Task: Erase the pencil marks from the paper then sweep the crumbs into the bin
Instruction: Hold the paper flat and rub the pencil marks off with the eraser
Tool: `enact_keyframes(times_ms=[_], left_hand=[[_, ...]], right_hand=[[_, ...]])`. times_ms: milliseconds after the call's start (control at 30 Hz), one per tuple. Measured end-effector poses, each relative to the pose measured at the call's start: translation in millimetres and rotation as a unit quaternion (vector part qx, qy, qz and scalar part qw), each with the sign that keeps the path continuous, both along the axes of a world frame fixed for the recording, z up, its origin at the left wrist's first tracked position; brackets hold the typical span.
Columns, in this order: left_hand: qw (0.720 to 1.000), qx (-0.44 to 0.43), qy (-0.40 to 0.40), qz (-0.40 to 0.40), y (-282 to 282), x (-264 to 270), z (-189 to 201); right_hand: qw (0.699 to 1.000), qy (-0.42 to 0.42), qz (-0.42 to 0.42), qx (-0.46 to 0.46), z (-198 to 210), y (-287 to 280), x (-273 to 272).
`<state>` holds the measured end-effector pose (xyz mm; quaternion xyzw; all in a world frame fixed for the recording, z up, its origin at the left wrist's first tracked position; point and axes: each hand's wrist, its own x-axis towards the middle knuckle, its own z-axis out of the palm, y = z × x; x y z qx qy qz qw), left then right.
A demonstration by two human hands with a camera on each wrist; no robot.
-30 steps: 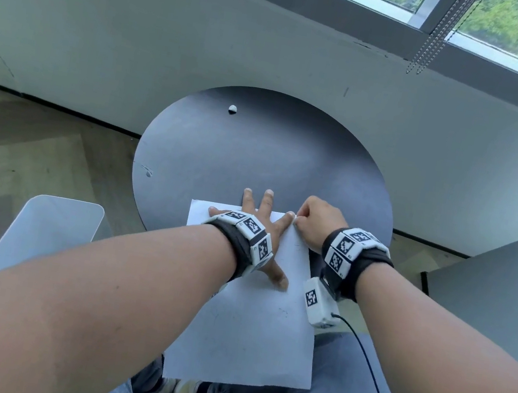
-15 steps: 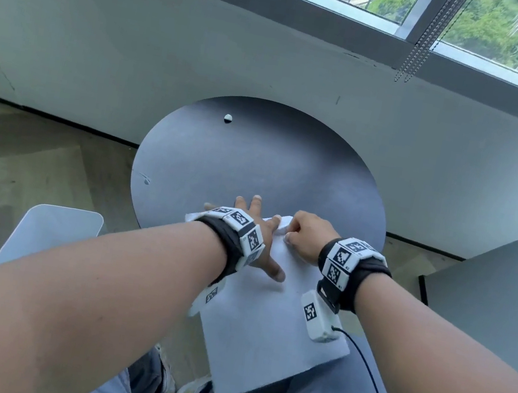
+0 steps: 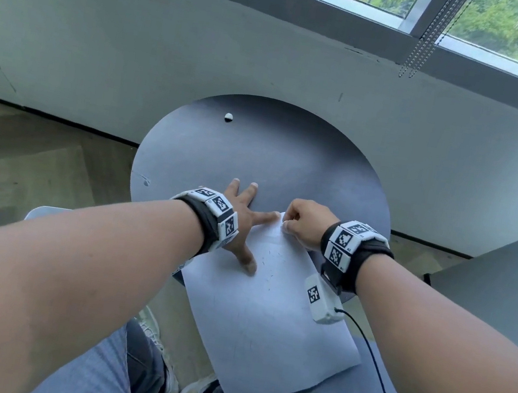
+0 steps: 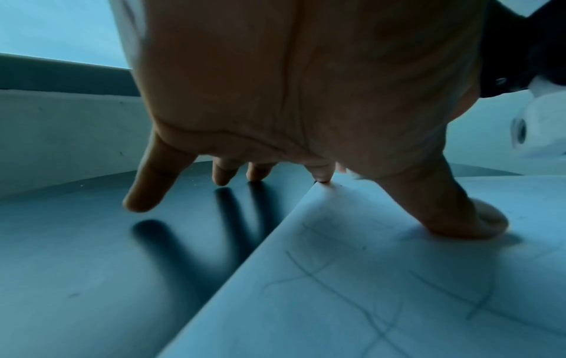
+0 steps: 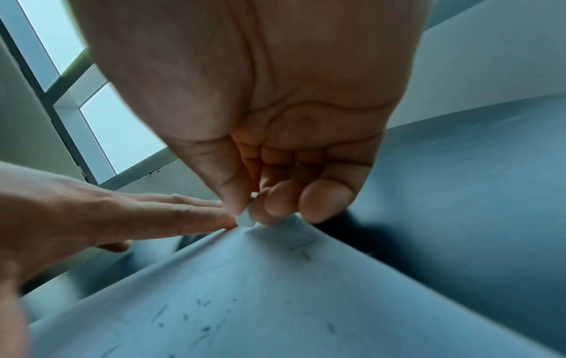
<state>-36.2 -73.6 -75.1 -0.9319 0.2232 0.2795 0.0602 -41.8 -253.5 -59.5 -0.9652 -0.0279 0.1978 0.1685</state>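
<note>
At far left we note a white bin (image 3: pixel 42 211), mostly hidden behind the forearm; contents not visible. Our left hand (image 3: pixel 240 220) is spread flat, thumb and index tip pressing the paper (image 3: pixel 264 317), the other fingers on the round dark table (image 3: pixel 274 157). The paper lies tilted, its near part overhanging the table edge above our lap, with faint pencil marks (image 4: pixel 352 290) and dark crumbs (image 5: pixel 202 329) on it. Our right hand (image 3: pixel 305 221) pinches a small white eraser (image 5: pixel 245 219) at the paper's far corner.
</note>
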Motion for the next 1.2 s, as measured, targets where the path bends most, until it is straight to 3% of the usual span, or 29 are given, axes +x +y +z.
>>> enact_keyframes(times_ms=[167, 367, 567, 700, 967, 1200], left_hand=[[1.0, 0.01, 0.007, 0.006, -3, 1, -3], [1.0, 0.009, 0.013, 0.011, -5, 1, -7], [1.0, 0.025, 0.007, 0.007, -9, 3, -8], [1.0, 0.021, 0.012, 0.013, -8, 5, -11], [1.0, 0.001, 0.008, 0.011, -6, 5, -14], [1.0, 0.002, -0.001, 0.005, -5, 7, -15]], right_hand=[[1.0, 0.004, 0.021, -0.007, -3, 4, -12], [0.992, 0.081, 0.095, 0.003, -9, 3, -51], [1.0, -0.026, -0.009, -0.013, -10, 11, -3], [0.999, -0.017, -0.037, -0.022, -11, 15, 7], [0.998, 0.045, 0.038, 0.013, -5, 23, -50], [0.995, -0.013, -0.097, -0.002, -7, 19, 10]])
